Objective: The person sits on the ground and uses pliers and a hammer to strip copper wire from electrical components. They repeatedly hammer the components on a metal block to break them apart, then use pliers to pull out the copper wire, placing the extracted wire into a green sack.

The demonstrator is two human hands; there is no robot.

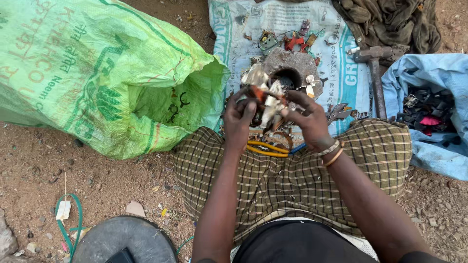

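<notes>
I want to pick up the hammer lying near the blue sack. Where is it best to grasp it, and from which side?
Grasp the hammer by its long handle, near the free lower end, coming from above. The handle lies flat and runs toward the checked cloth, while the heavy head rests at the far end, close to the dark cloth.

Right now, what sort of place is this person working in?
Probably an outdoor scrap-sorting spot on bare dirt ground: both hands grip a scrap part, beside a hammer and an open green sack.

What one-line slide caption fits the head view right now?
Both hands, left hand and right hand, grip a scrap motor part above a stone block, beside an open green sack.
</notes>
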